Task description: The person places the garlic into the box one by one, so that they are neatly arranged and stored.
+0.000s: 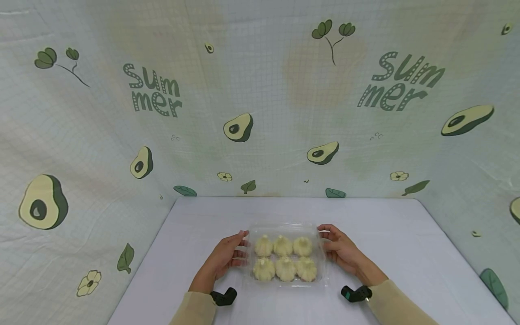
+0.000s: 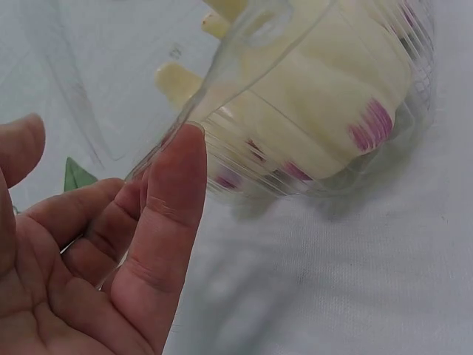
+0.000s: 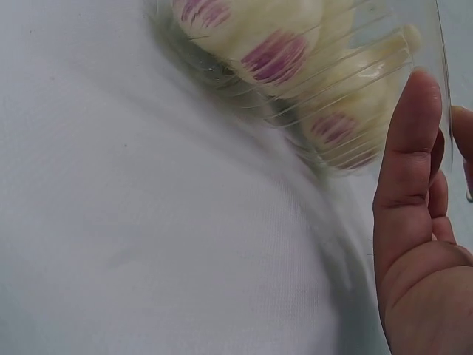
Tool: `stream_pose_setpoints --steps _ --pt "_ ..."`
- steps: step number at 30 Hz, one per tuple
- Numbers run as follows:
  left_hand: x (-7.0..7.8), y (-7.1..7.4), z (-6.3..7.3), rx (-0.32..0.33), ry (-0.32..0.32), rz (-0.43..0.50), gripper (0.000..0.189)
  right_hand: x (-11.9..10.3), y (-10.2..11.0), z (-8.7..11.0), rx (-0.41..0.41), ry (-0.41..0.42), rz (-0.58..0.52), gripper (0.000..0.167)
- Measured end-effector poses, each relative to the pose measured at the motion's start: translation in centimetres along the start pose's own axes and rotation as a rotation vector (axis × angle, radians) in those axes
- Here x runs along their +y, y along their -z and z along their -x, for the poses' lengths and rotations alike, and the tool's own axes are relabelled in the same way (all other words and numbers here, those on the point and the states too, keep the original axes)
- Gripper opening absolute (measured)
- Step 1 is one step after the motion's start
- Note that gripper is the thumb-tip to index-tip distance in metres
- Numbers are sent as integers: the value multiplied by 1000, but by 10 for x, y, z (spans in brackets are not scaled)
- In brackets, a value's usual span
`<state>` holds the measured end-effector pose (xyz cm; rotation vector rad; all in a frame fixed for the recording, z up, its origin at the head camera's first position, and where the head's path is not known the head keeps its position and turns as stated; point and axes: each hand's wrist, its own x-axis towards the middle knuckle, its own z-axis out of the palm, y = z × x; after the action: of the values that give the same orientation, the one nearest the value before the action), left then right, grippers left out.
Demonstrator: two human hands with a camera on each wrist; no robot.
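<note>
In the head view, a clear plastic box (image 1: 321,275) holds several whitish garlic bulbs (image 1: 283,246) in two rows. My left hand (image 1: 227,255) is at the box's left side, fingertips right at the rim. In the left wrist view, its straight little finger (image 2: 166,200) meets the clear rim while the thumb stands apart. On the box's right side is my right hand (image 1: 340,248), fingers loosely extended along the edge. The right wrist view shows a straight finger (image 3: 414,126) against the plastic. Purple streaks mark the bulbs (image 3: 277,55) seen through the ribbed wall.
A white-covered table (image 1: 195,216) lies under the box. Cloth printed with avocados and leaves (image 1: 280,95) hangs behind and along both sides. Black wrist devices (image 1: 224,297) sit on both wrists, below beige sleeves (image 1: 400,300).
</note>
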<state>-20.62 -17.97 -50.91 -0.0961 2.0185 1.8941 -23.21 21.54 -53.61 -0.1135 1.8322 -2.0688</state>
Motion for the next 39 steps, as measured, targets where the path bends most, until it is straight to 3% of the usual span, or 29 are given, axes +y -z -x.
stream_pose_setpoints --steps 7,18,33,39 --pt "0 0 1 -28 -7 3 62 0 3 4 -59 43 -43 40" --pt "-1 2 1 -76 -29 47 63 -2 2 8 -51 26 -94 44" --pt "-4 -1 -1 -74 -79 47 68 -5 -5 31 -43 -74 55 65" --pt "-3 -3 0 -40 -94 41 68 -4 -9 42 -42 -133 112 63"
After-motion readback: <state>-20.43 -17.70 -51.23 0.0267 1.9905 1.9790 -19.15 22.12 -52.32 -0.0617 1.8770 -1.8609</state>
